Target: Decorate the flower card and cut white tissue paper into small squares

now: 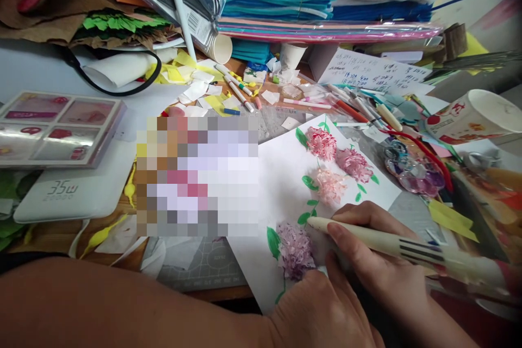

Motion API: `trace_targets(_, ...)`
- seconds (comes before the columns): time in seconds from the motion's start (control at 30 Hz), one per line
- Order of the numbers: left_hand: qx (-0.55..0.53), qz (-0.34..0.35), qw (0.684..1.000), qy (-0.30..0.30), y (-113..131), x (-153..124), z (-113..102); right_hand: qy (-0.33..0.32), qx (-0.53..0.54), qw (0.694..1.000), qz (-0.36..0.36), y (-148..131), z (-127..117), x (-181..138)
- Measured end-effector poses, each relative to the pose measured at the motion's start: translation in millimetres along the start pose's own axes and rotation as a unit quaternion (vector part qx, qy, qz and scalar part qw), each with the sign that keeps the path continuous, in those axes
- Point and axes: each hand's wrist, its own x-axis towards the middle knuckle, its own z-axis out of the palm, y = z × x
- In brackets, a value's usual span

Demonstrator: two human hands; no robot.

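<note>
A white sheet of paper point(281, 185) lies tilted on the desk. It carries several tufted paper flowers in red, pink and purple, with green drawn leaves and stems. My right hand point(375, 261) is closed round a cream-coloured marker point(367, 236), whose tip touches the paper by a green leaf. My left hand point(322, 310) rests on the sheet's lower edge, just beside the purple flower point(294, 250); its fingers are mostly hidden. My left forearm stretches across the bottom of the view.
Several markers point(350, 106) and paper scraps lie behind the sheet. A paint palette point(411, 171) and a paper cup point(473, 117) sit at right. A white charger point(73, 187) and a plastic box point(57, 128) are at left. Stacked coloured folders point(310, 5) fill the back.
</note>
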Motion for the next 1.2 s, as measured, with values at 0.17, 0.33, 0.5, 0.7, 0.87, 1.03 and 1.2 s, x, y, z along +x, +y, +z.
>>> trace_targets(0.17,0.025,-0.002,0.999,0.034,0.6,1.1,0.8,-0.006,-0.007,1.0,0.013,0.5,0.3,-1.7)
trace_targets(0.33,0.049,-0.01,0.997,0.051,0.0,3.1,2.5,0.007,0.005,1.0,0.004,-1.5,1.8,-0.6)
trace_targets(0.5,0.054,-0.001,0.997,0.055,-1.4,5.4,-1.7,-0.017,-0.01,1.0,-0.01,-2.7,3.0,1.1)
trace_targets(0.7,0.032,-0.009,0.999,0.032,1.6,2.0,0.9,0.024,0.015,0.999,0.033,-3.8,3.3,-0.3)
trace_targets(0.87,0.028,0.01,1.0,0.009,2.7,-0.2,6.5,0.037,0.0,0.998,0.04,-7.0,8.8,-1.9)
trace_targets(1.03,0.081,0.009,0.996,0.033,2.0,1.7,6.6,0.068,0.03,0.997,0.035,-3.9,8.1,1.6)
trace_targets(1.2,0.119,-0.003,0.99,0.07,2.6,2.9,9.2,0.093,-0.007,0.994,0.052,2.8,3.5,6.6)
